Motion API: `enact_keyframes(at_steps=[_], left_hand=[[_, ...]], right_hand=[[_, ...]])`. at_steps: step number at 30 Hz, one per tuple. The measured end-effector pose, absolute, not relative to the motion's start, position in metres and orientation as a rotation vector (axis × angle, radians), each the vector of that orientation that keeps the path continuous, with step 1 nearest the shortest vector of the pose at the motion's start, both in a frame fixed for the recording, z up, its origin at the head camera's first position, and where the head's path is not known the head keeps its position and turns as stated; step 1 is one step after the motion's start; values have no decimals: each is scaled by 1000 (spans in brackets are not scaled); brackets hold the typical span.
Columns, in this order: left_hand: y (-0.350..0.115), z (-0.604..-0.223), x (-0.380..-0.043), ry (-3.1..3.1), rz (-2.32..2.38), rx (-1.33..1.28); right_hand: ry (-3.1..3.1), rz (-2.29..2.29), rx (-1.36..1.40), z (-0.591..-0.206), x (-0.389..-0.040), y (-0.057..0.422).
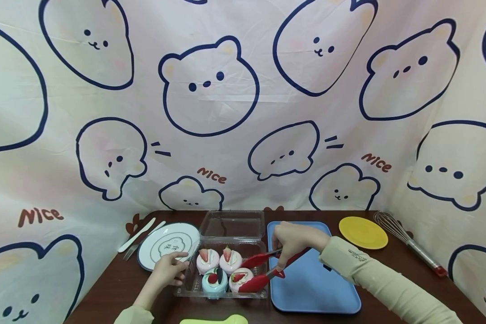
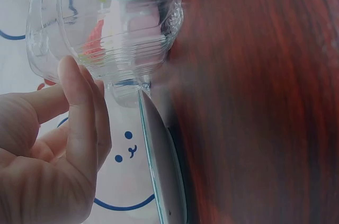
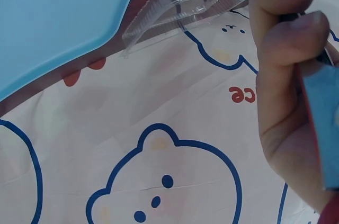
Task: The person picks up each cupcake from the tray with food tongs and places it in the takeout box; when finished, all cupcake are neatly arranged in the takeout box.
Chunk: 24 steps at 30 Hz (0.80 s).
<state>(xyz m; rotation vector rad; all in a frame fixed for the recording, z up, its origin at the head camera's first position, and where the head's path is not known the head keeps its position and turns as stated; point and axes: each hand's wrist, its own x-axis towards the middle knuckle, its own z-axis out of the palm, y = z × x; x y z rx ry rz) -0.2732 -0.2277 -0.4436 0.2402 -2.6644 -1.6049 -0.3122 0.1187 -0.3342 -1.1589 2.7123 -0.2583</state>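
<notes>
My right hand (image 1: 293, 239) grips a pair of red-tipped tongs (image 1: 254, 284), reaching in from the right of a clear plastic box (image 1: 191, 283). The two tong heads stand on either side of a pink cupcake (image 1: 238, 275) topped with strawberry; whether they press it cannot be told. Beside it in the box are a blue cupcake (image 1: 215, 288) and two more pink ones, one at the back left (image 1: 208, 263). At the box's left side is my left hand (image 1: 168, 270), fingers loosely bent. Its fingertips (image 2: 69, 68) are close to the plastic wall in the left wrist view; contact is unclear.
The box's lid (image 1: 232, 225) stands raised behind it. A blue tray (image 1: 308, 288) lies to the right, with a yellow plate (image 1: 363, 232) and a whisk (image 1: 409, 243) beyond. On the left are a white plate (image 1: 150, 247), a knife (image 1: 135, 235) and a fork (image 1: 130, 253).
</notes>
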Motion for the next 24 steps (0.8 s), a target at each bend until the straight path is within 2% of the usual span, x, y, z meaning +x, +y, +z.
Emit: enact_keyframes(at_steps=[24], left_hand=[[-229,-445,-275,-2666,-1613,242]], right_hand=[[2691,-249,-1128,-336,-313,114]])
